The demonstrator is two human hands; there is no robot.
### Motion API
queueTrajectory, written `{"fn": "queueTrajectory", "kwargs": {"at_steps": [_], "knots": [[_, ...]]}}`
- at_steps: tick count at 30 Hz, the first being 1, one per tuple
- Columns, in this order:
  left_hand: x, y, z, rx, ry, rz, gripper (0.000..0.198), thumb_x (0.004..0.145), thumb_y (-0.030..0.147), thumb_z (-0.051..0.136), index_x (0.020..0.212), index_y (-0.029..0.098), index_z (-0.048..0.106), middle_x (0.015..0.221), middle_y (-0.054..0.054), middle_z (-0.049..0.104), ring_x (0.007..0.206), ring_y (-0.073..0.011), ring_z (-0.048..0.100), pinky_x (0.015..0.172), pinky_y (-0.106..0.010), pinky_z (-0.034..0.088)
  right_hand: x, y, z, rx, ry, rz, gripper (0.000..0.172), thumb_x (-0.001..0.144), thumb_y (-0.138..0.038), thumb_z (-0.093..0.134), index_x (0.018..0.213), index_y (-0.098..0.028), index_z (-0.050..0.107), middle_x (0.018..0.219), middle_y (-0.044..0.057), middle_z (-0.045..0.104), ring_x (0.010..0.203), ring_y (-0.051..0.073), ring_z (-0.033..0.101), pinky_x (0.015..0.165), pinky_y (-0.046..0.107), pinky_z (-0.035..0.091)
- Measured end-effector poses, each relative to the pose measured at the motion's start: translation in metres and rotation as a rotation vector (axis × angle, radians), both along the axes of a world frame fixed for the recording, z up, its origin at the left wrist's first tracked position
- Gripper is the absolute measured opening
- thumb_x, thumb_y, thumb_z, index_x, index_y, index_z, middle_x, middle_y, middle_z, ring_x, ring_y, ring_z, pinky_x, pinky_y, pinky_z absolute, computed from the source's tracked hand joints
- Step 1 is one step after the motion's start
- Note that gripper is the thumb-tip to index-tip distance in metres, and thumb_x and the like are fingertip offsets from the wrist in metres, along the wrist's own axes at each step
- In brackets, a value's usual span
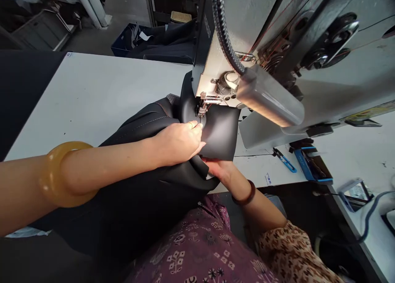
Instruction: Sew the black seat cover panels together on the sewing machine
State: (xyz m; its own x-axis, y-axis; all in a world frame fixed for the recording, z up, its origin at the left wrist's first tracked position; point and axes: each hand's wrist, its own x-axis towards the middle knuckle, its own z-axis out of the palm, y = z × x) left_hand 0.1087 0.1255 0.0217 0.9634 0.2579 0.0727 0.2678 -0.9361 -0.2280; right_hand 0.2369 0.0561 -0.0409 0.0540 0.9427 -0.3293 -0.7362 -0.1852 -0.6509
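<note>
A large piece of black leather-like material (148,126) with stitched seams spreads over the table and hangs down over its front edge. Part of it lies under the presser foot (202,109) of a sewing machine (296,69). Just in front of the foot, my left hand (185,139) pinches the material at a seam, fingers closed together. My right hand (217,168) grips the material's lower edge from below, its fingers partly hidden under the black layer. A smooth flap (222,135) of the same material lies to the right of the foot, lit by the machine lamp (271,98).
On the white table (101,81) to the right are a blue utility knife (284,160) and a blue box (313,163). A blue bin (123,42) with dark material stands behind the table. A phone-like device (356,192) sits at the far right.
</note>
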Motion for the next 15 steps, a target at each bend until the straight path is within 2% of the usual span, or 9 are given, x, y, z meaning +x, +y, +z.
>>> {"fn": "queueTrajectory", "kwargs": {"at_steps": [4, 7, 11, 15], "knots": [[-0.010, -0.009, -0.003, 0.007, -0.009, -0.042, 0.045, 0.095, 0.030, 0.033, 0.116, 0.002, 0.061, 0.123, -0.019, 0.060, 0.116, -0.0274, 0.054, 0.096, -0.036, 0.045, -0.010, -0.012, 0.005, -0.110, 0.113, -0.028, 0.034, 0.080, -0.049, 0.050, 0.096, -0.023, 0.063, 0.097, 0.006, 0.069, 0.098, 0.021, 0.061, 0.089, 0.042, 0.053], [-0.010, -0.008, -0.002, 0.018, 0.023, -0.072, 0.041, 0.094, 0.025, 0.035, 0.112, 0.003, 0.064, 0.118, -0.018, 0.063, 0.113, -0.0271, 0.056, 0.094, -0.035, 0.046, -0.005, -0.016, 0.010, -0.151, 0.127, -0.031, 0.037, 0.080, -0.052, 0.048, 0.096, -0.023, 0.063, 0.098, 0.005, 0.069, 0.097, 0.020, 0.062, 0.093, 0.042, 0.051], [-0.007, 0.002, 0.001, -0.058, -0.034, -0.033, 0.034, 0.093, 0.023, 0.040, 0.110, 0.006, 0.064, 0.114, -0.017, 0.065, 0.109, -0.0235, 0.058, 0.092, -0.032, 0.047, 0.002, -0.007, 0.015, -0.059, 0.020, 0.037, 0.040, 0.082, -0.055, 0.040, 0.094, -0.025, 0.064, 0.096, 0.004, 0.069, 0.097, 0.020, 0.062, 0.098, 0.040, 0.047], [-0.005, 0.009, 0.005, -0.110, -0.049, -0.005, 0.030, 0.093, 0.020, 0.041, 0.109, 0.011, 0.065, 0.111, -0.012, 0.066, 0.106, -0.0207, 0.059, 0.092, -0.031, 0.046, 0.008, 0.008, 0.016, 0.058, -0.185, 0.152, 0.045, 0.081, -0.057, 0.032, 0.088, -0.027, 0.065, 0.086, 0.006, 0.070, 0.096, 0.022, 0.062, 0.093, 0.040, 0.050]]}}
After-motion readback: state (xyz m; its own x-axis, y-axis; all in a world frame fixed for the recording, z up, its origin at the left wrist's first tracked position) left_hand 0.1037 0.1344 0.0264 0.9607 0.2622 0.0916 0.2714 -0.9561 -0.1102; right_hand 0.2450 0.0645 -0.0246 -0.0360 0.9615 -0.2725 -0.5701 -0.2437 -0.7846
